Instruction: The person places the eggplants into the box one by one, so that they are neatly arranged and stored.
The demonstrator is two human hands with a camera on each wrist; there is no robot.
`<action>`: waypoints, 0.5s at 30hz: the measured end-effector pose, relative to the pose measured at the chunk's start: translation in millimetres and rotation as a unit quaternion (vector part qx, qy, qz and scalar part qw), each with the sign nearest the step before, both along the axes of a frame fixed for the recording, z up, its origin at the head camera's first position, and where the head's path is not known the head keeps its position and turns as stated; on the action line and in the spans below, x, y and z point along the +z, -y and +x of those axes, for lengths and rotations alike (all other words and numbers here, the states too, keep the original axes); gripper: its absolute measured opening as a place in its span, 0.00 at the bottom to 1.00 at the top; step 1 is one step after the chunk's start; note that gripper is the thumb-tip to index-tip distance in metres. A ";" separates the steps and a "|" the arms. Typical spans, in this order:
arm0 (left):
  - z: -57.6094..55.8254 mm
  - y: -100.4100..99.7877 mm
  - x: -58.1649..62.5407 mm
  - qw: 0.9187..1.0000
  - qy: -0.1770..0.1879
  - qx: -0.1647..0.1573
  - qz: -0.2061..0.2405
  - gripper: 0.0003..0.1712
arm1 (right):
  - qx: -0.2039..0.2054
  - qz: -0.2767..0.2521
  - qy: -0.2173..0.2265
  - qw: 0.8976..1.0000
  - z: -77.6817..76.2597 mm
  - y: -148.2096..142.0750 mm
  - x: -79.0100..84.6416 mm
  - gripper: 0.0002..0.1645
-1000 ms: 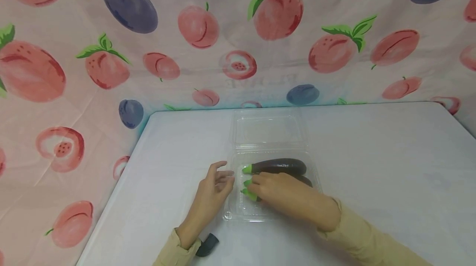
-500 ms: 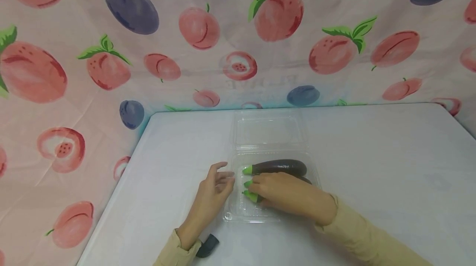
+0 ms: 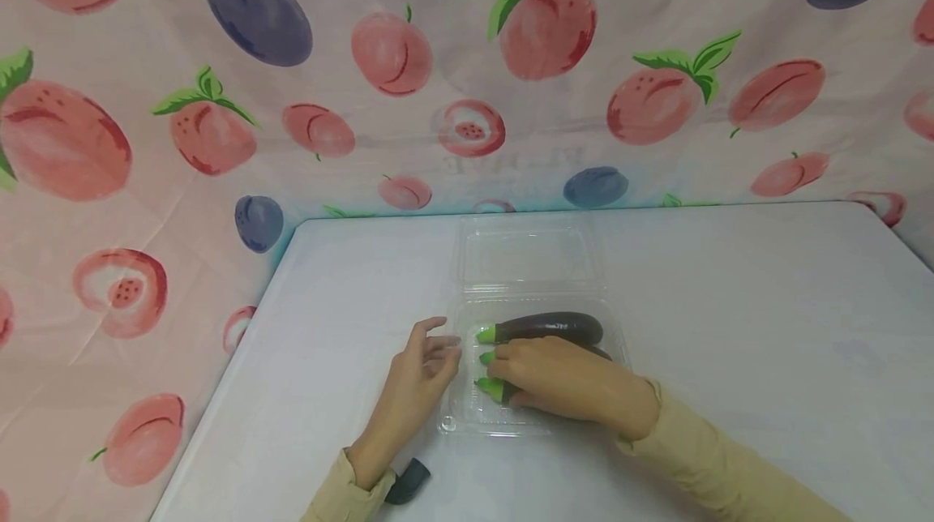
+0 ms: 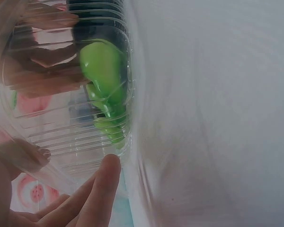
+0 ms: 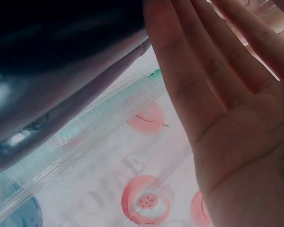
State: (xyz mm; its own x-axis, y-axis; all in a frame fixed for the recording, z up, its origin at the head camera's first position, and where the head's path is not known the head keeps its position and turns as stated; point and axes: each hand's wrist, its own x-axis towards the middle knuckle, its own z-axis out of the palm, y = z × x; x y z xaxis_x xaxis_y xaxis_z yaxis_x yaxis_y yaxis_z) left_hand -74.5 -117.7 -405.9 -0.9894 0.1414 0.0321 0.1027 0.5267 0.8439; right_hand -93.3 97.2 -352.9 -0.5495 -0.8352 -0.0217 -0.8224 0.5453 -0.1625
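Three eggplants with green stem ends lie side by side in a clear plastic clamshell container (image 3: 456, 417), its lid folded back. The back eggplant (image 3: 550, 327) shows whole; my right hand (image 3: 565, 384) covers much of the middle eggplant (image 3: 487, 358) and front eggplant (image 3: 492, 389). That hand reaches over them from the right, its fingertips near the green ends. In the right wrist view its fingers (image 5: 180, 71) stretch out straight beside the dark skins. My left hand (image 3: 416, 376) stays at the container's left side with loosely bent fingers, a fingertip (image 4: 111, 165) right at the wall.
The clear lid (image 3: 529, 254) lies flat toward the back of the white table (image 3: 730, 327). A small black curved object (image 3: 407, 481) shows beside the left sleeve. Fruit-printed cloth (image 3: 467, 60) hangs behind and to the left.
The front eggplant's green end has shifted slightly toward the near side of the container, apart from the middle one. My right hand has moved very little; the left hand has stayed in place.
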 end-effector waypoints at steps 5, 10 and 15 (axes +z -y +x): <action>-0.1 -0.5 0.3 1.000 0.003 0.000 0.001 0.27 | -0.001 0.003 0.001 1.000 0.4 -0.4 0.4 0.16; -0.1 -0.9 0.6 1.000 0.003 0.002 -0.003 0.28 | -0.001 0.004 0.000 1.000 0.3 -0.9 0.1 0.16; 0.2 -1.0 1.0 1.000 -0.003 0.002 -0.008 0.28 | 0.009 -0.003 -0.009 1.000 0.6 -2.0 0.7 0.15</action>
